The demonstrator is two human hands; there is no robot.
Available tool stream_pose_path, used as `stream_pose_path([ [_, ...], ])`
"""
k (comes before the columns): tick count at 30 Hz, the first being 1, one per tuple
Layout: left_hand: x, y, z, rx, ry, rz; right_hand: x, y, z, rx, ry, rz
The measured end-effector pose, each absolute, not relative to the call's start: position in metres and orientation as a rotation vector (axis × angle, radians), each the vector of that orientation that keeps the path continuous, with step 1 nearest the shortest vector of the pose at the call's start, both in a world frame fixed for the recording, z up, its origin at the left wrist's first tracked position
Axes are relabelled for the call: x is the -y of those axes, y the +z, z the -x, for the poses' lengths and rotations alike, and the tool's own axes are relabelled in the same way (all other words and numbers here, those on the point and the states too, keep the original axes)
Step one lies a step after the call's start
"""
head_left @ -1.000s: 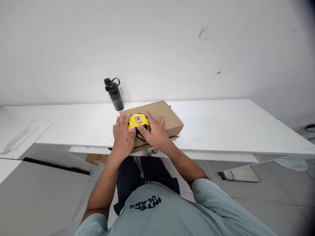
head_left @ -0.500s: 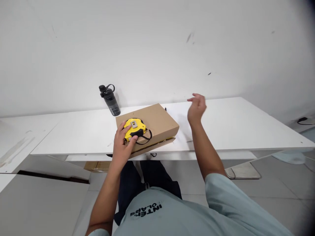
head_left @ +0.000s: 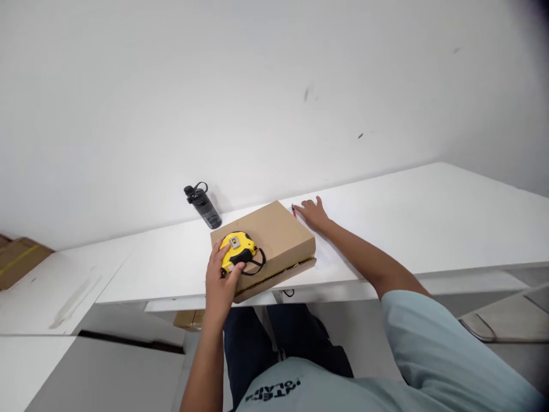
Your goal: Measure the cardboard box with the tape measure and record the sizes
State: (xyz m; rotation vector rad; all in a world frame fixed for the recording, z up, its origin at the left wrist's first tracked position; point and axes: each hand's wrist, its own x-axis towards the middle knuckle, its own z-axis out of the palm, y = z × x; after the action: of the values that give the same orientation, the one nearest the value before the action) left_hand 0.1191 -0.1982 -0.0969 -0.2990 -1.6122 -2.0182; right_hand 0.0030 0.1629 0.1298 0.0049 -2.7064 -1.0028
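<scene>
My left hand (head_left: 219,277) is closed around the left side of a yellow and black tape measure (head_left: 237,250). The tape measure rests on top of a brown cardboard box (head_left: 278,229), its black wrist strap lying toward the right. Beyond the box's right side, my right hand (head_left: 315,213) reaches low over the table with fingers apart. Its fingertips are at a small red and black pen-like thing (head_left: 294,210) lying by the box; whether they touch it is hard to see.
A dark water bottle (head_left: 205,207) stands behind the box, near the wall. The white table (head_left: 386,223) runs along the wall to both sides. Another cardboard box (head_left: 21,263) is at the far left, and a small brown box (head_left: 185,319) sits below the table.
My right hand has come down from above the table to the red and black pen-like thing beside the box. My left hand keeps hold of the tape measure. The view has shifted.
</scene>
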Motion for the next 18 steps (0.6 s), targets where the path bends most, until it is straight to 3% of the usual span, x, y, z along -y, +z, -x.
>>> stream_pose_path([
  [7,0.219,-0.071,-0.118,1.718,-2.183,0.525,-0.163,0.123,0.003,2.812,-1.230,-0.364],
  [11,0.221,-0.071,-0.118,1.716,-2.281,0.590,-0.178,0.126,-0.010,2.780,-1.238,-0.240],
  [18,0.212,-0.084,-0.107,1.660,-2.122,0.668,-0.174,0.127,-0.025,2.768,-1.259,-0.116],
])
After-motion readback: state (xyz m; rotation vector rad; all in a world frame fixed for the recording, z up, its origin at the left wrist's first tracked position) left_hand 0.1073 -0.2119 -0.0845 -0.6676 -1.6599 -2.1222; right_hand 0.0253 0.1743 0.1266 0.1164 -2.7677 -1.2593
